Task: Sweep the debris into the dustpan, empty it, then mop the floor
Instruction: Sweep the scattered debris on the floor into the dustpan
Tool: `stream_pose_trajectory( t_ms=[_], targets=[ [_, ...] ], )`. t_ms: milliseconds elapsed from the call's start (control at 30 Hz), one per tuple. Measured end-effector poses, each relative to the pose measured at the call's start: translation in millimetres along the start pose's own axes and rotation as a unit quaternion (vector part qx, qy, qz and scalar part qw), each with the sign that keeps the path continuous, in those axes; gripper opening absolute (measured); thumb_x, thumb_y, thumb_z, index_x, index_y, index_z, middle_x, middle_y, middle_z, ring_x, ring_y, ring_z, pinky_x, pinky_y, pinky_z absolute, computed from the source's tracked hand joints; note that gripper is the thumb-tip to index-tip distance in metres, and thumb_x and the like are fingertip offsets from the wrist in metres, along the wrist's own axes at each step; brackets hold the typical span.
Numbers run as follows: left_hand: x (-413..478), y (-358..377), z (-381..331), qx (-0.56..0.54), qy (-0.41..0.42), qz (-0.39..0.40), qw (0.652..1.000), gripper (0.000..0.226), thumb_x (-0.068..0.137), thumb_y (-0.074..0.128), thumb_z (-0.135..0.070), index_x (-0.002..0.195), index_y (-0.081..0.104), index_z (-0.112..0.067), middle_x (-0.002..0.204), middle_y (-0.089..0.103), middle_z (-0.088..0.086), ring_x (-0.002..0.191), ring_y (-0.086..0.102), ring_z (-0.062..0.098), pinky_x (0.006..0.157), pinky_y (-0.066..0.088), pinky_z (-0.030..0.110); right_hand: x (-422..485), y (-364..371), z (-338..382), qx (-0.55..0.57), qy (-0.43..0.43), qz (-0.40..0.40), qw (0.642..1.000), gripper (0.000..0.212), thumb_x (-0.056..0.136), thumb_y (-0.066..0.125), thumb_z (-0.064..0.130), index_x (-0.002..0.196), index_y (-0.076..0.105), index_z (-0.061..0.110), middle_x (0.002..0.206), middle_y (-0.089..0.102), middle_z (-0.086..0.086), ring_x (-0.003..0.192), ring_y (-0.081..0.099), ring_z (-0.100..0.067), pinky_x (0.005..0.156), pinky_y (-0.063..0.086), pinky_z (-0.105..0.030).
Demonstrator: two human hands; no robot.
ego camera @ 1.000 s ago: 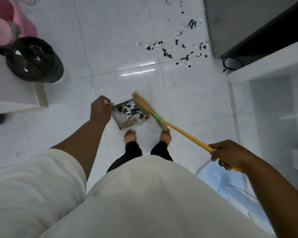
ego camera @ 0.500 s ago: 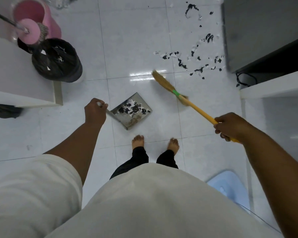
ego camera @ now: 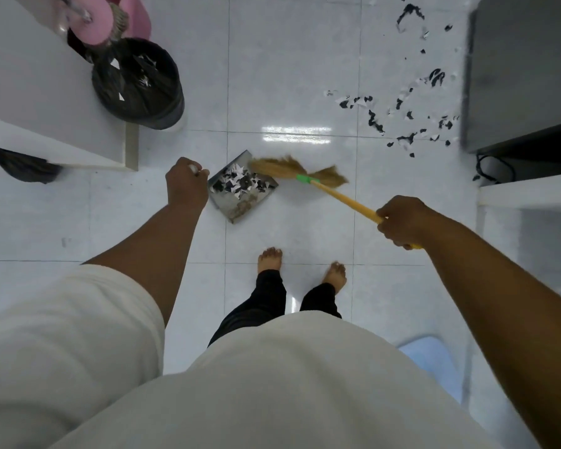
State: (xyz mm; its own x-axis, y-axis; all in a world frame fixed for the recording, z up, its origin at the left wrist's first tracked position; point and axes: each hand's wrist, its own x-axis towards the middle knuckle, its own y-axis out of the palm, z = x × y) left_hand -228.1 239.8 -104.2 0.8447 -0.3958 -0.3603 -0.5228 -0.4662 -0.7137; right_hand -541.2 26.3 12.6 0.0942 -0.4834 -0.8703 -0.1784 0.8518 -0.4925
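Observation:
A grey metal dustpan (ego camera: 258,205) sits on the white tiled floor in front of my bare feet, holding black and white paper scraps. My left hand (ego camera: 186,186) is closed on its handle at the pan's left. My right hand (ego camera: 402,222) grips the yellow stick of a straw broom (ego camera: 300,171), whose bristles lie at the pan's far right edge. More torn black and white debris (ego camera: 402,115) is scattered on the floor at the upper right, apart from the broom.
A bin lined with a black bag (ego camera: 136,82) stands at the upper left beside a white counter (ego camera: 46,102). A pink mop and bucket (ego camera: 104,14) are behind it. A grey cabinet (ego camera: 525,69) and white shelf edge the right. A light blue stool (ego camera: 431,361) is at my lower right.
The broom head swung from out on the floor back left to the dustpan's edge. My right hand shifted with it. The dustpan and my left hand stayed roughly in place.

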Motion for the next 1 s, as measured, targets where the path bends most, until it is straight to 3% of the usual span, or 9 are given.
stream_pose_trajectory(
  t_ms=[133,267,400,467,633,767,867,933,1000],
  targets=[
    [-1,-8,6,0.019,-0.004,0.011,1.0,0.013,0.09,0.063,-0.013,0.094,0.064,-0.001,0.106,0.066,0.013,0.097,0.062,0.026,0.082,0.04,0.021,-43,-5,-42,0.084,-0.009,0.006,0.996,0.039,0.09,0.057,0.011,0.128,0.06,0.019,0.085,0.069,-0.011,0.049,0.055,-0.019,0.041,0.042,-0.022],
    [-7,-18,10,-0.003,-0.019,0.004,1.0,0.007,0.09,0.064,-0.014,0.089,0.063,-0.007,0.1,0.067,0.01,0.092,0.062,0.022,0.081,0.044,0.024,-62,6,-59,0.115,-0.004,-0.022,0.993,0.039,0.091,0.055,0.011,0.129,0.059,0.019,0.082,0.069,-0.009,0.046,0.053,-0.017,0.039,0.042,-0.022],
    [-14,-27,10,-0.05,-0.054,-0.012,0.997,0.006,0.089,0.065,-0.015,0.088,0.059,-0.015,0.088,0.062,0.0,0.081,0.057,0.014,0.062,0.036,0.008,-59,14,-57,0.14,0.013,-0.054,0.989,0.035,0.092,0.054,0.011,0.126,0.061,0.016,0.081,0.066,-0.011,0.05,0.052,-0.019,0.039,0.041,-0.022],
    [-15,-32,10,-0.047,-0.049,-0.012,0.998,0.006,0.089,0.065,-0.017,0.089,0.06,-0.015,0.087,0.061,-0.002,0.079,0.056,0.013,0.06,0.036,0.006,-55,14,-52,0.157,0.025,-0.059,0.985,0.035,0.092,0.055,0.01,0.127,0.06,0.014,0.082,0.067,-0.012,0.051,0.053,-0.02,0.04,0.041,-0.022],
    [-13,-77,24,-0.035,-0.078,-0.033,0.996,0.009,0.085,0.067,-0.025,0.089,0.066,-0.017,0.083,0.065,-0.003,0.078,0.06,0.018,0.075,0.048,0.027,-53,6,-52,0.195,0.041,-0.069,0.978,0.039,0.091,0.056,0.007,0.13,0.057,0.009,0.084,0.068,-0.016,0.051,0.052,-0.021,0.042,0.041,-0.024],
    [-9,-121,46,-0.171,-0.129,-0.085,0.973,0.006,0.079,0.072,-0.023,0.075,0.067,-0.024,0.073,0.067,-0.001,0.069,0.067,0.02,0.077,0.061,0.043,-53,-2,-54,0.217,0.053,-0.077,0.972,0.043,0.091,0.058,0.005,0.134,0.053,0.007,0.085,0.068,-0.018,0.051,0.051,-0.022,0.043,0.04,-0.026],
    [-23,-87,4,-0.108,-0.066,-0.041,0.991,0.004,0.084,0.069,-0.022,0.085,0.067,-0.019,0.085,0.068,0.002,0.079,0.066,0.022,0.083,0.057,0.036,-52,-7,-49,0.218,0.051,-0.083,0.971,0.039,0.09,0.058,0.003,0.129,0.057,0.004,0.087,0.068,-0.021,0.052,0.052,-0.024,0.046,0.042,-0.028],
    [-24,-75,-15,-0.122,-0.04,-0.025,0.991,0.004,0.085,0.069,-0.018,0.084,0.065,-0.019,0.086,0.066,0.004,0.08,0.06,0.017,0.084,0.053,0.032,-52,-14,-48,0.216,0.055,-0.085,0.971,0.032,0.089,0.059,0.002,0.121,0.061,0.001,0.09,0.068,-0.024,0.053,0.053,-0.025,0.048,0.042,-0.029],
    [-10,-98,-7,-0.179,-0.068,-0.027,0.981,0.014,0.082,0.071,-0.018,0.074,0.061,-0.023,0.077,0.062,0.008,0.074,0.058,0.022,0.079,0.053,0.042,-54,-22,-52,0.217,0.062,-0.091,0.97,0.025,0.089,0.059,0.002,0.114,0.063,0.001,0.09,0.068,-0.024,0.054,0.053,-0.025,0.048,0.043,-0.029]
  ],
)
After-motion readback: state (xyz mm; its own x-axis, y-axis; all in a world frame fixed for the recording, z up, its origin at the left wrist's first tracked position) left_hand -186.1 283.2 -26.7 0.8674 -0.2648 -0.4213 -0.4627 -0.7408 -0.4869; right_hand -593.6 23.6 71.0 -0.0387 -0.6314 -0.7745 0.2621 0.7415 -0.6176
